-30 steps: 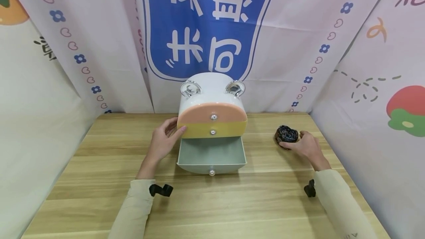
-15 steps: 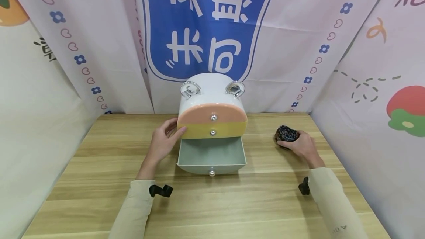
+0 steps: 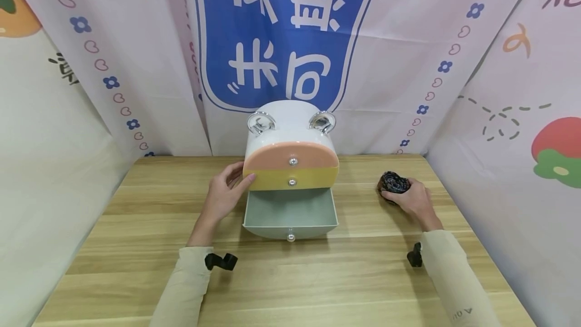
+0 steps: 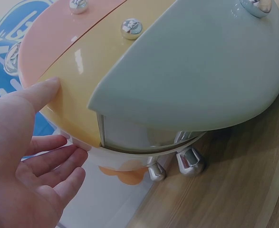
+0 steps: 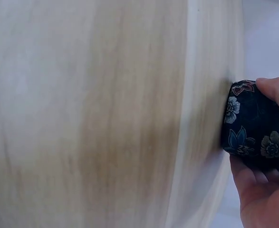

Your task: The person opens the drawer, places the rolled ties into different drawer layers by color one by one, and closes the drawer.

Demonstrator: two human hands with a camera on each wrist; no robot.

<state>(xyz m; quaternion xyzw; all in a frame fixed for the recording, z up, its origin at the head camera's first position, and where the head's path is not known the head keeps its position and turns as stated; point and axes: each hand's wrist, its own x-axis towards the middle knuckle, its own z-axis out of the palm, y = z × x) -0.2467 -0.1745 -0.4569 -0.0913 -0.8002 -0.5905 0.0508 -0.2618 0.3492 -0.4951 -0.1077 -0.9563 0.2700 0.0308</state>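
Note:
A small white drawer box [image 3: 290, 125] with silver ring ears stands on the table. It has a peach drawer front [image 3: 281, 154], a yellow drawer front [image 3: 268, 178] and a pale green bottom drawer [image 3: 290, 208], pulled out with a bare inside. My left hand [image 3: 223, 193] holds the box's left side, its thumb [image 4: 49, 92] on the yellow front and its fingers along the side edge. To the right, my right hand [image 3: 415, 201] grips a dark rolled-up floral cloth [image 3: 394, 182] between thumb and fingers. In the right wrist view, printed flowers show on the roll's outer face [image 5: 253, 126].
The wooden table [image 3: 290, 281] runs to a printed fabric backdrop [image 3: 386, 79] right behind the box. Fabric walls [image 3: 59, 155] rise on both sides. Silver feet [image 4: 190, 160] lift the box off the tabletop. A black mount [image 3: 221, 261] sticks out from the left sleeve.
The right hand has moved slightly left and closed its fingers round the rolled cloth. The left hand, the box and the pulled-out drawer stay as they were.

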